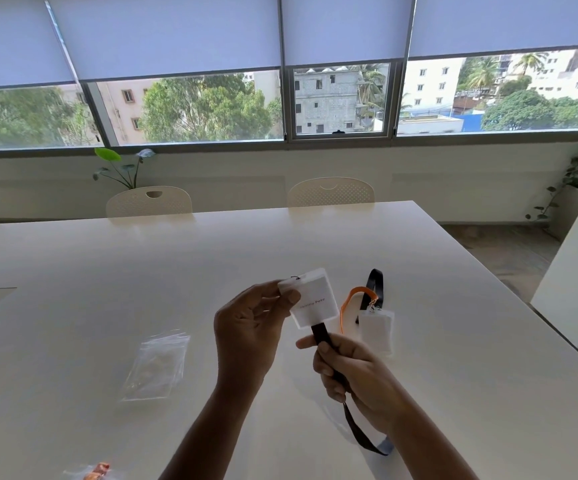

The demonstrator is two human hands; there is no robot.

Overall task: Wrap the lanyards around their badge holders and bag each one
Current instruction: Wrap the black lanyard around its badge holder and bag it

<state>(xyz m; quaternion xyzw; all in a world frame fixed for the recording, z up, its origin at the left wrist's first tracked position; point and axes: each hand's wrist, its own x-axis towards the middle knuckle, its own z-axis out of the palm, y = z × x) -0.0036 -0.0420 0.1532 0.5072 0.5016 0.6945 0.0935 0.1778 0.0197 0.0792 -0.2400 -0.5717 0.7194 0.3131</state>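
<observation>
While the badge holder [310, 298] is steadied, wrapping begins.
Left hand [246, 336] pinches its corner; right hand [348, 370] grips the black lanyard [329, 351] taut (ready to wind), mid-frame.

White badge holder [310, 299] on a black lanyard [329, 355]; orange lanyard [349, 299]; clear bags [157, 365], perhaps brownish inside.
</observation>
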